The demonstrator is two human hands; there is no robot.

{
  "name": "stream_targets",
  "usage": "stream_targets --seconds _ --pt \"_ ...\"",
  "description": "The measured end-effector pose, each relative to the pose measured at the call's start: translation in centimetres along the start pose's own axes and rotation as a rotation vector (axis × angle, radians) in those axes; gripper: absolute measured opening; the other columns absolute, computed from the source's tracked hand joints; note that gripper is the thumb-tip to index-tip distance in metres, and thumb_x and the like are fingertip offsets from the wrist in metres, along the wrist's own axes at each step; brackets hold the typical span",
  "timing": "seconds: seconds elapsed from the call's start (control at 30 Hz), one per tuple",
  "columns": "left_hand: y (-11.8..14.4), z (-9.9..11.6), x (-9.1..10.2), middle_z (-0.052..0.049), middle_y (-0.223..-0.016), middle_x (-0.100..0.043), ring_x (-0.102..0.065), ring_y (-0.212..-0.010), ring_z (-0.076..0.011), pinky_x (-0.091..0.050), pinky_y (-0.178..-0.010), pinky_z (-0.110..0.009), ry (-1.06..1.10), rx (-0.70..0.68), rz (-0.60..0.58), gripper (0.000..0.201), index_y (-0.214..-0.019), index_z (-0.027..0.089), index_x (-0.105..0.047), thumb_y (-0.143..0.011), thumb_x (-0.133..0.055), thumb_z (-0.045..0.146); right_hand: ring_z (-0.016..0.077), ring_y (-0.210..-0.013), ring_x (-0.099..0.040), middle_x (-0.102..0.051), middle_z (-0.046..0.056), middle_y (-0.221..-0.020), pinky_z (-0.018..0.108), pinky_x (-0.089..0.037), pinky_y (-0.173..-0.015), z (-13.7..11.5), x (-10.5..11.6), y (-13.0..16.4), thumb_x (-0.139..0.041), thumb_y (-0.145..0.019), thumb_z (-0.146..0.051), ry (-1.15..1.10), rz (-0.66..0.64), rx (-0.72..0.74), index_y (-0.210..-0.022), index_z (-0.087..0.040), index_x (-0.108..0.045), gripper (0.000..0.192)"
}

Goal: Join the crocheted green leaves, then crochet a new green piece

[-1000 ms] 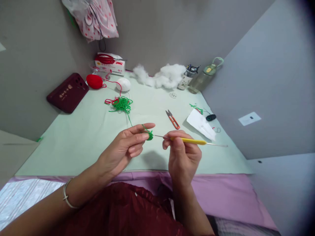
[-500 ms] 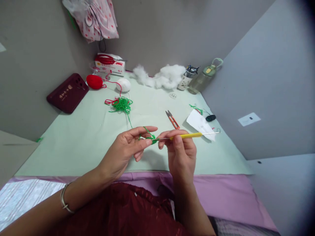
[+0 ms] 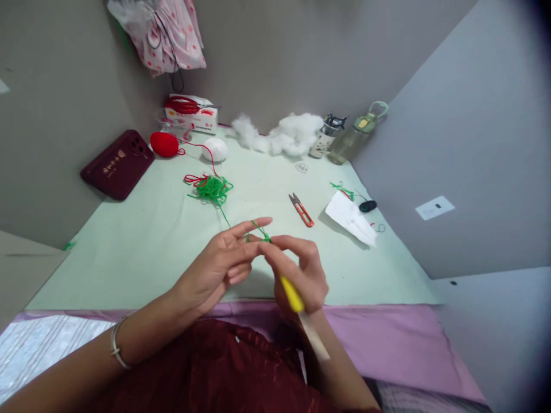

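Observation:
A small piece of green crochet work sits between the fingertips of both hands, mostly hidden by them. My left hand pinches it, with green yarn looped over the raised index finger. That yarn runs back to a loose green tangle on the table. In my right hand is a yellow-handled crochet hook, its handle slanting down toward the wrist and its far end blurred. Thumb and index finger of the right hand touch the green work at the left fingertips.
Orange thread snips lie beyond the hands, with a white paper piece to their right. Farther back are a red yarn ball, a white ball, white stuffing, a bottle and a dark red phone.
My right hand has turned, swinging the hook's handle from pointing right to pointing down toward me. Its fingers have moved in against the green work; my left hand has barely moved.

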State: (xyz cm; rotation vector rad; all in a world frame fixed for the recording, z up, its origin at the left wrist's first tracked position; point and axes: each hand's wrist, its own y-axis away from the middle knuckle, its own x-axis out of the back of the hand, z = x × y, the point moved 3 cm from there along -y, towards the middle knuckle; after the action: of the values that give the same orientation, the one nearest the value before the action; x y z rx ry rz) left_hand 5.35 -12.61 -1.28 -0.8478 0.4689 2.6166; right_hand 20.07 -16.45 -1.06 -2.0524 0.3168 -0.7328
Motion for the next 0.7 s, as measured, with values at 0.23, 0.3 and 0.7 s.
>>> stream_targets --seconds 0.23,0.3,0.7 --pt "-0.1 0.6 -0.4 0.004 -0.082 -0.06 -0.031 -0.044 0.0028 -0.027 -0.038 -0.01 0.004 -0.033 -0.012 0.043 -0.121 0.022 -0.076 -0.079 -0.085 0.016 0.015 -0.071 -0.066 -0.074 0.004 -0.091 0.032 -0.057 -0.061 1.0 -0.2 -1.7 -0.058 -0.1 -0.019 -0.515 0.087 -0.378 -0.099 -0.024 -0.075 0.018" --pt "0.0 0.3 -0.6 0.003 -0.086 -0.062 -0.037 -0.046 0.0022 -0.031 -0.039 -0.011 -0.049 -0.07 0.016 0.045 -0.122 0.023 -0.075 -0.079 -0.086 0.019 0.0167 -0.079 -0.07 -0.076 0.004 -0.095 0.033 -0.059 -0.067 0.7 -0.5 -1.4 -0.059 -0.099 -0.016 -0.433 0.053 -0.321 -0.104 -0.026 -0.076 0.02" --pt "-0.5 0.7 0.0 0.006 -0.068 -0.05 -0.025 -0.044 0.0014 -0.028 -0.04 -0.01 0.094 0.006 -0.011 0.032 -0.112 0.016 -0.079 -0.081 -0.081 0.014 0.013 -0.067 -0.062 -0.072 0.002 -0.086 0.031 -0.053 -0.062 1.0 0.3 -1.6 -0.059 -0.1 -0.018 -0.498 0.173 -0.402 -0.098 -0.026 -0.078 0.021"
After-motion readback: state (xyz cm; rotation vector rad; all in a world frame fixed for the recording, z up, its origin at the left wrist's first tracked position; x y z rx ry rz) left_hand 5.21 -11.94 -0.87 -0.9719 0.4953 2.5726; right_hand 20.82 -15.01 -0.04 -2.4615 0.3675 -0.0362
